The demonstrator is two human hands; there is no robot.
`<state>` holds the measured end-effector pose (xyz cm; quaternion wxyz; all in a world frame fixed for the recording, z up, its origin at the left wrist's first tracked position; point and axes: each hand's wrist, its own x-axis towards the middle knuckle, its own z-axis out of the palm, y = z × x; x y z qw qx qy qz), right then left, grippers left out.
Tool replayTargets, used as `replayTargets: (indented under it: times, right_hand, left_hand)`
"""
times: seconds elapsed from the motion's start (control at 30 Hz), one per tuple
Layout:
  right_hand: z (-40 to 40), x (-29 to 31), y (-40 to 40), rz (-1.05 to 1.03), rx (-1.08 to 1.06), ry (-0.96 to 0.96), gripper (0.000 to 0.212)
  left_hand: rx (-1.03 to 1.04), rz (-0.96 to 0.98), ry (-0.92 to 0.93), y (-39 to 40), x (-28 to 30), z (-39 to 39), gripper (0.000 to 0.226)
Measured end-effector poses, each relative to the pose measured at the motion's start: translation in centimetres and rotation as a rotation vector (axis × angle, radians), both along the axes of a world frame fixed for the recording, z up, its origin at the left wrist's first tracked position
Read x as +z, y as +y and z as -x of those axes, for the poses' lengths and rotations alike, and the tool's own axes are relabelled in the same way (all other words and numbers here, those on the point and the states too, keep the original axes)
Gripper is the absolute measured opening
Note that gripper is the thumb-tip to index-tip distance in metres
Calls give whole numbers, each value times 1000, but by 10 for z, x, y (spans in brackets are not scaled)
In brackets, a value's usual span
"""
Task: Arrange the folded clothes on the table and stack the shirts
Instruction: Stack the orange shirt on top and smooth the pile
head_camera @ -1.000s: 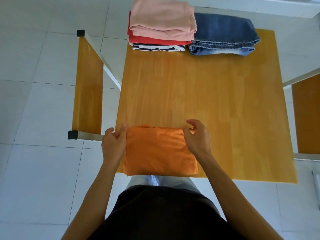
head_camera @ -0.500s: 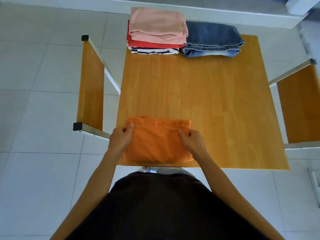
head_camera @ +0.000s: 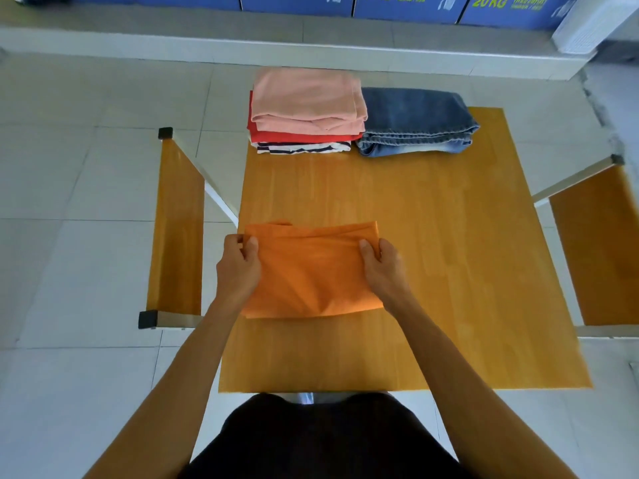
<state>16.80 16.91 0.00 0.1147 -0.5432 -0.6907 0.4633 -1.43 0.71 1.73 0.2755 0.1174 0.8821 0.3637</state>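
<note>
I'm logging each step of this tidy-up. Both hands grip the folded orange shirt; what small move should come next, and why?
Probably lift the orange shirt and carry it toward the shirt stack at the far edge. The left hand and right hand pinch its sides, the table between is bare, and the pink shirt on top lies flat.

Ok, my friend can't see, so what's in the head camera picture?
Two hands, left hand and right hand, grip a folded orange shirt over a wooden table. At the far edge, a shirt stack sits beside folded jeans.
</note>
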Motion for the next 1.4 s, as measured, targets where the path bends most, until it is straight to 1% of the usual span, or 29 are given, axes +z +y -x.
replayTargets:
  times: [0.13, 0.3, 0.37, 0.43, 0.53, 0.7, 0.83, 0.97, 1.03, 1.13, 1.23, 1.4]
  right_hand:
    - [45, 31, 54, -49, 24, 75, 42]
    - [112, 71, 133, -120, 39, 174, 38]
    - [140, 81, 165, -160, 38, 176, 36]
    - [166, 86, 195, -192, 46, 171, 37]
    - [198, 83, 230, -211, 56, 160, 36]
    - [244, 70, 275, -200, 62, 165, 32]
    - [266, 55, 291, -197, 41, 136, 29]
    - [265, 27, 294, -166, 59, 45, 30]
    - [262, 21, 293, -168, 61, 21, 28]
    - [264, 29, 295, -192, 26, 56, 27]
    - [266, 33, 294, -201, 2, 86, 25]
    - [260, 17, 282, -128, 3, 36, 27]
  left_hand:
    - [-96, -5, 30, 54, 34, 53, 53]
    - [-102, -129, 121, 130, 74, 135, 48]
    - [-106, -190, 137, 161, 83, 164, 45]
    - [-112, -215, 148, 189, 86, 189, 45]
    - [-94, -196, 135, 222, 80, 219, 46]
    - [-51, -182, 116, 256, 63, 259, 48]
    - [-35, -167, 81, 277, 48, 277, 49]
    - [-35, -93, 42, 282, 18, 277, 49]
    - [-31, -75, 59, 281, 10, 279, 50]
    - [-25, -107, 90, 285, 14, 287, 50]
    - [-44, -86, 119, 285, 11, 291, 50]
    - [-64, -24, 174, 283, -3, 281, 50]
